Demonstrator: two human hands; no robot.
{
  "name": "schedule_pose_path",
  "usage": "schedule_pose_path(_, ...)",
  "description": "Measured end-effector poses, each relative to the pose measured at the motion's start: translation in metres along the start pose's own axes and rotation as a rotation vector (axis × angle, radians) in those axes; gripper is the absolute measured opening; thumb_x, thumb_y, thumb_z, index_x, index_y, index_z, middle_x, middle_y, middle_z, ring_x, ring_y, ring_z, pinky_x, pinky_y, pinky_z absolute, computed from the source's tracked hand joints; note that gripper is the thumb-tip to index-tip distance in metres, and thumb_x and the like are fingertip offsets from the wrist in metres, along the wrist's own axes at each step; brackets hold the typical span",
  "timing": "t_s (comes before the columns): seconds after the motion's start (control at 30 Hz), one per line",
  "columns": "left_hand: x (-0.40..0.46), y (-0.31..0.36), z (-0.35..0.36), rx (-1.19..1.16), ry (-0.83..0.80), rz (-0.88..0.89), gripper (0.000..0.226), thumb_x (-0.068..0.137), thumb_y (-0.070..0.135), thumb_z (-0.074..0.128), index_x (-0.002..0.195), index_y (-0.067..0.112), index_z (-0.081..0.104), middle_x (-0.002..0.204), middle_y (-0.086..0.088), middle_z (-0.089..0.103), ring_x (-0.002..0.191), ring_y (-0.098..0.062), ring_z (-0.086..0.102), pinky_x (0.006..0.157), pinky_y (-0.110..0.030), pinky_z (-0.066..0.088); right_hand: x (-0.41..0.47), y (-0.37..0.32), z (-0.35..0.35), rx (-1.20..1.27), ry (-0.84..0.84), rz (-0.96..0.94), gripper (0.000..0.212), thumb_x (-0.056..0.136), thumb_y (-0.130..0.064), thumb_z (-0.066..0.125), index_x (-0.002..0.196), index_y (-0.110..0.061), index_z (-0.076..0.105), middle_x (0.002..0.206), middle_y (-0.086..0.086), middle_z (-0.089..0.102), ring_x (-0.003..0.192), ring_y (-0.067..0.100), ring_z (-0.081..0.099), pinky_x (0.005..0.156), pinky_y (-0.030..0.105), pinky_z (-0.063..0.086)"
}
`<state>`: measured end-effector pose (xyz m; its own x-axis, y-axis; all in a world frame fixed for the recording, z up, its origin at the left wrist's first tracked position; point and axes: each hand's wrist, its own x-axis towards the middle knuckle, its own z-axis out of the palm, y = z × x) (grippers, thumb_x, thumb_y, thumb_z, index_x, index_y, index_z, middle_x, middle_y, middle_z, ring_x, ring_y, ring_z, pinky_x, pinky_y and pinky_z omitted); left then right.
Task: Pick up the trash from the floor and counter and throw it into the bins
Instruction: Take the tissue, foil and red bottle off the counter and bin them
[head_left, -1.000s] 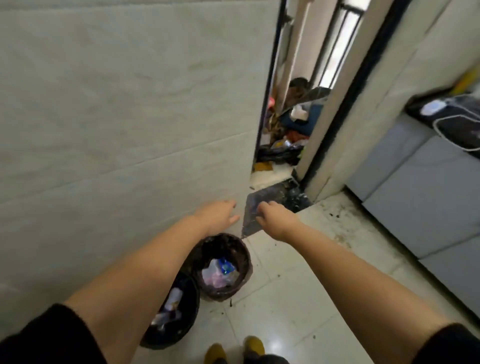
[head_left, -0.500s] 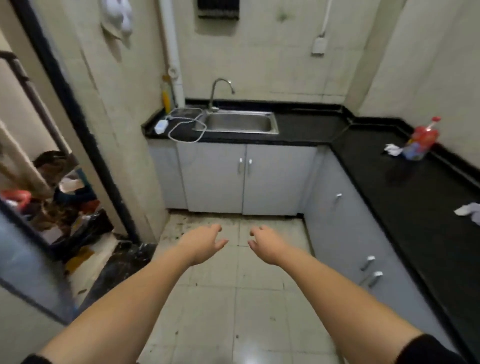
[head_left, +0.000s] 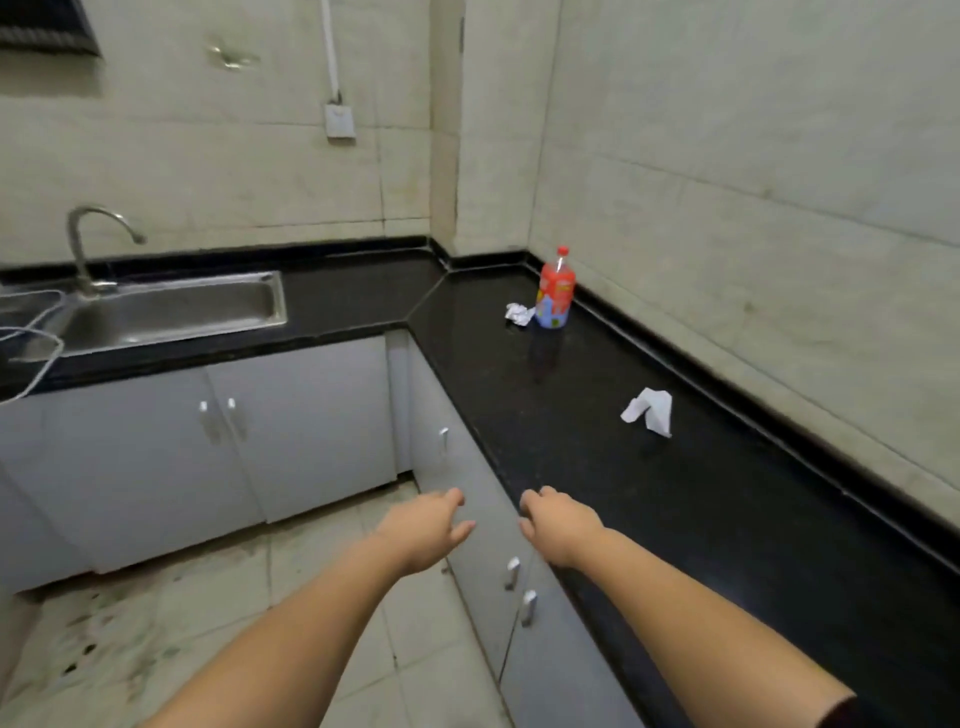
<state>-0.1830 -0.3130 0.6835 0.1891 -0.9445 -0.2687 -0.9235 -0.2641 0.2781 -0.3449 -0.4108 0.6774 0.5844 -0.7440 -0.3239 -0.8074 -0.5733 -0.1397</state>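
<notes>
both arms stretched forward, bare forearms. left hand (head_left: 423, 532) hangs over the floor (head_left: 249, 613) in front of the cabinet doors (head_left: 291, 426), fingers loosely apart and slightly curled, holding nothing. right hand (head_left: 558, 527) is just beside it, over the front edge of the black counter (head_left: 727, 519), fingers curled down loosely, also empty, can't tell if it touches the counter. hands are near each other but apart.

trash on the counter's right run: a folded white paper scrap (head_left: 649, 410) lying alone mid-counter, well ahead of the right hand. further back near the corner, a red plastic bottle (head_left: 556, 291) with red cap stands upright close to the wall, and a crumpled white paper ball (head_left: 519, 313) sits just beside it on its left, touching or nearly so, can't tell.

left run of the counter has a steel sink (head_left: 171, 312) with a curved faucet (head_left: 83, 244), white cable (head_left: 31, 343) draped over the sink's left end. grey cabinets below, small metal handles. floor tiles look dirty near the cabinet base at left. white socket box (head_left: 340, 120) on the back wall with a conduit running up.
</notes>
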Motion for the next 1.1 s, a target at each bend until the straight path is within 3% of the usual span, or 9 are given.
schedule_pose_path(0.2,0.107,0.015,-0.006,0.078,-0.073,0.142,0.055,0.096,0.047,0.039,0.143,0.020,0.031,0.142,-0.010,0.046,0.125,-0.029,0.051,0.101,-0.043,0.047,0.059,0.067,-0.012,0.144,0.043,0.209,0.034,0.099,-0.030,0.037,0.126,-0.010,0.046,0.129,0.015,0.049,0.117,0.036,0.052,0.094,0.043,0.044)
schedule_pose_path(0.43,0.230,0.037,-0.023,0.217,-0.198,0.374,0.053,0.097,0.043,0.038,0.143,0.016,0.030,0.140,-0.012,0.042,0.127,-0.031,0.046,0.101,-0.047,0.046,0.106,0.121,-0.020,0.329,0.108,0.511,0.036,0.099,-0.029,0.037,0.130,-0.012,0.044,0.130,0.014,0.049,0.117,0.033,0.053,0.097,0.042,0.046)
schedule_pose_path(0.63,0.313,0.057,-0.006,0.280,-0.280,0.483,0.054,0.097,0.041,0.038,0.144,0.016,0.028,0.145,-0.013,0.035,0.133,-0.033,0.037,0.105,-0.048,0.042,0.151,0.172,-0.041,0.312,0.408,0.686,0.027,0.098,-0.020,0.039,0.112,-0.013,0.060,0.120,0.009,0.057,0.108,0.030,0.057,0.084,0.040,0.050)
schedule_pose_path(0.73,0.346,0.061,0.004,0.286,-0.272,0.510,0.059,0.097,0.040,0.039,0.149,0.019,0.021,0.156,-0.012,0.022,0.144,-0.029,0.022,0.117,-0.045,0.027,0.188,0.204,-0.054,0.268,0.483,0.699,0.030,0.096,-0.022,0.045,0.124,-0.013,0.054,0.131,0.011,0.048,0.118,0.030,0.048,0.084,0.044,0.051)
schedule_pose_path(0.83,0.375,0.055,0.013,0.321,-0.257,0.505,0.062,0.097,0.043,0.036,0.151,0.023,0.014,0.161,-0.009,0.009,0.150,-0.025,0.008,0.122,-0.045,0.012,0.226,0.235,-0.056,0.339,0.413,0.757,0.053,0.094,-0.032,0.050,0.143,-0.023,0.033,0.155,0.012,0.019,0.136,0.033,0.029,0.097,0.049,0.046)
schedule_pose_path(0.93,0.388,0.044,0.022,0.387,-0.237,0.530,0.068,0.092,0.056,0.017,0.151,0.025,0.013,0.162,-0.007,0.009,0.150,-0.024,0.008,0.122,-0.047,0.011,0.253,0.255,-0.046,0.385,0.253,0.770,0.064,0.092,-0.041,0.051,0.148,-0.031,0.021,0.160,0.007,0.002,0.140,0.034,0.022,0.104,0.052,0.040)
schedule_pose_path(1.0,0.390,0.040,0.026,0.399,-0.210,0.561,0.083,0.078,0.060,0.002,0.150,0.024,0.019,0.160,-0.010,0.017,0.148,-0.026,0.016,0.119,-0.050,0.017,0.266,0.261,-0.038,0.332,0.139,0.739,0.060,0.092,-0.041,0.050,0.145,-0.028,0.026,0.158,0.007,0.009,0.135,0.035,0.027,0.105,0.051,0.038)
schedule_pose_path(1.1,0.393,0.039,0.025,0.418,-0.138,0.582,0.074,0.083,0.058,0.014,0.145,0.023,0.037,0.152,-0.014,0.038,0.141,-0.029,0.036,0.111,-0.052,0.033,0.280,0.263,-0.035,0.221,0.114,0.738,0.046,0.094,-0.036,0.050,0.135,-0.018,0.042,0.144,0.013,0.034,0.125,0.034,0.038,0.098,0.046,0.042)
